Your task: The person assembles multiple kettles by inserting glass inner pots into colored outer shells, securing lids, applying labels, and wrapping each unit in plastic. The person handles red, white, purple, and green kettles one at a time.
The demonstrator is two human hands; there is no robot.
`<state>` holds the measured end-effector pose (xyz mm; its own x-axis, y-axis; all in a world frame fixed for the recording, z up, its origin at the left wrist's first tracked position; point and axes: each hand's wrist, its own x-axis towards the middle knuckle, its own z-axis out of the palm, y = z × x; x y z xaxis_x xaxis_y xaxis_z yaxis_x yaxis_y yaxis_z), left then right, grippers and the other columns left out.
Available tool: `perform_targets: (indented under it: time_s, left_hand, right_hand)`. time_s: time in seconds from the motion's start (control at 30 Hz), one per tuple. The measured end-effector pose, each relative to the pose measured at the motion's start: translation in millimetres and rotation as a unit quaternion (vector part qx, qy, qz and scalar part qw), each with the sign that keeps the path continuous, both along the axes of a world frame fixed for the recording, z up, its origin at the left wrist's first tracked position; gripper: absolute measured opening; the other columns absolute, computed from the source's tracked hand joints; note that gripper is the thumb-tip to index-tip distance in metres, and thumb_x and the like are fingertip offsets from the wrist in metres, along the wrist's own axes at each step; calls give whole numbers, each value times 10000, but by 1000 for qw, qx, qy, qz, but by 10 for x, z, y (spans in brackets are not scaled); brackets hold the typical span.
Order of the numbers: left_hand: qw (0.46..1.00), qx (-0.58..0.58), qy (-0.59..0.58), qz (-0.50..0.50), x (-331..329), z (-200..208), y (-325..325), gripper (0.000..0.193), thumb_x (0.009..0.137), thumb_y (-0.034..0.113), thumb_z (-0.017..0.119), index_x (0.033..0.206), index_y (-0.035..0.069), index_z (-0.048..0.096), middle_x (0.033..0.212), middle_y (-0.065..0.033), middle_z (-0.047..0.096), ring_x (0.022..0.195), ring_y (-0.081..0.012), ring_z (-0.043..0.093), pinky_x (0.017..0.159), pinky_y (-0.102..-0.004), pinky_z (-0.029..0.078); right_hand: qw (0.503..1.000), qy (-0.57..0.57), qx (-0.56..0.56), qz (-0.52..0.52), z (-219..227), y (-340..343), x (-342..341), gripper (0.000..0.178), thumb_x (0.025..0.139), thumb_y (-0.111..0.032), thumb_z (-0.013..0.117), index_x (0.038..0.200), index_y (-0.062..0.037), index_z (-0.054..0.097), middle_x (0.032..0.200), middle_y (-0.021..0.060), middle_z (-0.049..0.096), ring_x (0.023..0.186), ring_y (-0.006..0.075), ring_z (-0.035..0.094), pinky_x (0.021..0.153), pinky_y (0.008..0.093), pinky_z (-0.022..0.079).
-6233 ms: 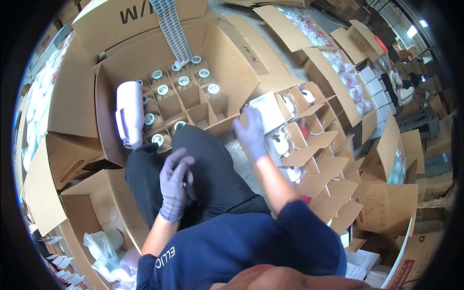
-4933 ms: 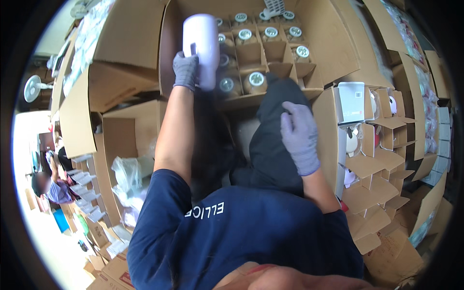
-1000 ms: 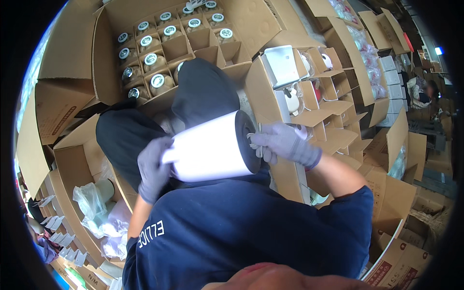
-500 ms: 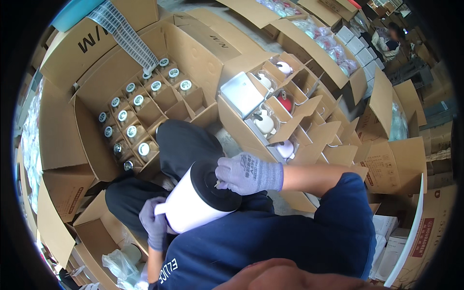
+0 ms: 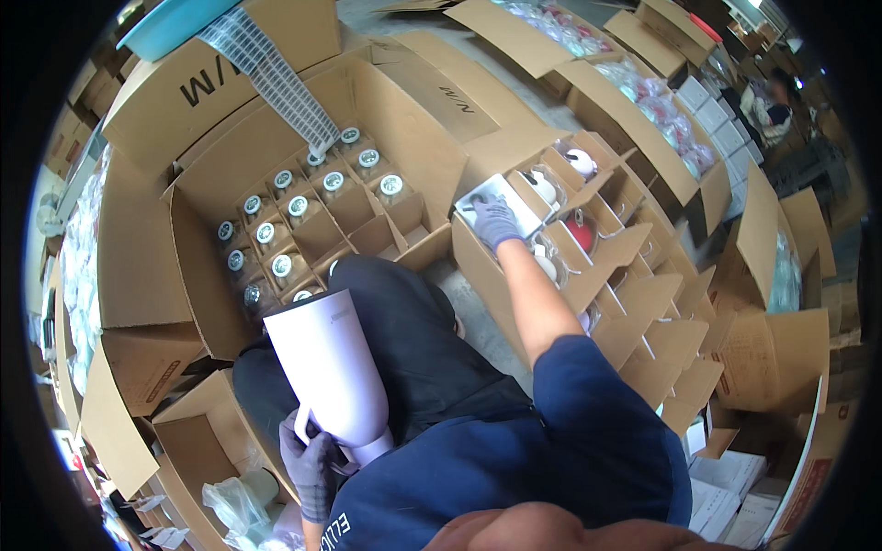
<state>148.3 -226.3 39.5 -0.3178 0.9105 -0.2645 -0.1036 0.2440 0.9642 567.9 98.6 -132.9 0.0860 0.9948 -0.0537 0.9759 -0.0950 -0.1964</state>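
Observation:
A tall lavender tumbler (image 5: 329,363) with a handle leans over my lap, its dark wide end up and its narrower end against my shirt. My left hand (image 5: 306,459), in a grey glove, is closed round the tumbler's handle. My right hand (image 5: 497,223), gloved too, reaches out to a white tray (image 5: 528,213) on the corner of a divided carton; its fingers stretch down onto the tray, their tips hard to make out. Beside the tray, the carton's compartments hold a white lidded cup (image 5: 542,186) and a red one (image 5: 581,230).
At the left stands a large open carton (image 5: 138,239) with several glass jars (image 5: 281,266) between dividers. A strip of labels (image 5: 276,87) hangs over its flap near a blue basin (image 5: 175,28). A smaller carton (image 5: 188,432) holds plastic wrap. Another person (image 5: 767,106) is far right.
My right hand has left the tumbler's dark end and moved up and right to the white tray. The tumbler has tipped more upright in my left hand.

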Motion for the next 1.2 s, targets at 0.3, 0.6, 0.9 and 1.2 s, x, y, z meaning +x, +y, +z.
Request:
perform_targets:
  time_s: [0.3,0.6,0.9,1.2]
  left_hand:
    - [977,-9,-181,113,309,-65,-70,298,805,-25,606,1092,-6,526,852,-101,584,649,-156,565,619,-288,499]
    - [967,117,175,-143,77,-115,-78,420,749,141,832,1083,39,599,1304,-162,456,1213,-261,478,1011,-375,421]
    - [907,279,232,-215,-132,-113,71,284,820,135,773,1060,15,682,995,-124,673,932,-270,662,822,-366,529]
    - [564,-281,648,427,-2227,-1176,-2136,671,744,276,801,1316,67,518,1215,-175,591,1067,-340,607,899,-444,503]
  right_hand:
    - [932,214,278,-89,371,-648,-120,308,856,-66,562,1143,-56,673,1139,178,623,1029,369,610,921,432,495]
    - [762,543,167,310,1619,-1131,-2047,482,991,-256,579,1398,-8,506,1365,191,551,1232,331,556,1046,401,425]
    - [745,630,9,219,1079,-1068,-2184,441,1054,-275,429,1376,22,479,1315,141,572,1148,204,568,995,304,454]
    - [811,548,95,184,1077,-1286,-1935,496,1056,-291,417,1373,87,469,1364,233,533,1197,292,563,1019,379,443]
